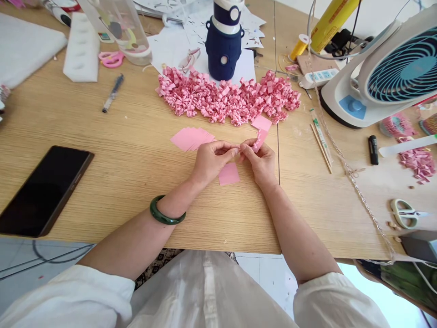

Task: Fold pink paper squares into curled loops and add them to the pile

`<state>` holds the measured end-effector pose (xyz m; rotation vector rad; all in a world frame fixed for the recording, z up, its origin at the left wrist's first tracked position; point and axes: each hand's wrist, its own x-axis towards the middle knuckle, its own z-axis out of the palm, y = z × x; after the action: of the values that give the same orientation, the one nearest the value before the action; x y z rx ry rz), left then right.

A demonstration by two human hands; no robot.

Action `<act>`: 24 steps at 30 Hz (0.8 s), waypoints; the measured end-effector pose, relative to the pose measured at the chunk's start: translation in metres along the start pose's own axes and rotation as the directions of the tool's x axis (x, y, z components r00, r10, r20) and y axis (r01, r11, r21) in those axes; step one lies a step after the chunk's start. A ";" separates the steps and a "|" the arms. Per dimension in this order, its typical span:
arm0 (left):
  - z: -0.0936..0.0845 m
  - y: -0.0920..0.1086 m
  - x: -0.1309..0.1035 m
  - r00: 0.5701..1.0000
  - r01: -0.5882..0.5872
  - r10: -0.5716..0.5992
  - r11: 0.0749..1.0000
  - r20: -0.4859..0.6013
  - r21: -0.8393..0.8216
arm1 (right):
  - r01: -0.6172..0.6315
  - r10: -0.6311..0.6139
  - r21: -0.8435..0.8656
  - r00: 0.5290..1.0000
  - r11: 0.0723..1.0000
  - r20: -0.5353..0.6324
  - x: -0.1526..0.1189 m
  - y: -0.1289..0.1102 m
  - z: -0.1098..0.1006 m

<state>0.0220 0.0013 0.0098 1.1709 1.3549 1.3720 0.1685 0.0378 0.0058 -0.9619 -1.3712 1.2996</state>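
My left hand (213,159) and my right hand (258,161) meet at the fingertips over the table. Both are pinched, with a small pink bit barely showing between them. A pink strip with a curled, cut edge (261,139) stands up from my right hand's fingers. Under and between the hands lies a pink paper square (229,174). Fanned pink squares (191,138) rest left of my left hand, and another pink square (262,122) lies beyond my right hand. A long heap of curled pink paper pieces (221,98) stretches behind them.
A phone (46,189) lies at the left, a pen (113,93) and pink scissors (111,58) behind it. A dark blue bottle (224,45) stands behind the heap. At the right are a fan (385,77), sticks (321,148), a marker (373,150) and pale scissors (406,213).
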 end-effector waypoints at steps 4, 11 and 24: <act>-0.001 0.003 0.000 1.000 -0.011 0.011 0.999 -0.001 0.031 | -0.009 0.008 0.013 1.000 1.000 0.030 0.000 0.000 -0.001; -0.003 0.005 0.001 0.998 -0.034 0.037 0.996 -0.044 0.077 | -0.046 0.048 -0.064 0.998 0.997 0.032 0.000 -0.001 -0.001; -0.002 0.006 -0.007 0.946 -0.233 0.311 0.852 -0.095 0.468 | 0.084 -0.085 -0.162 0.996 0.983 0.007 -0.009 -0.004 0.012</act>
<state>0.0218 -0.0058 0.0151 1.6401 1.7449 1.4165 0.1587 0.0265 0.0095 -1.0019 -1.5197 1.1375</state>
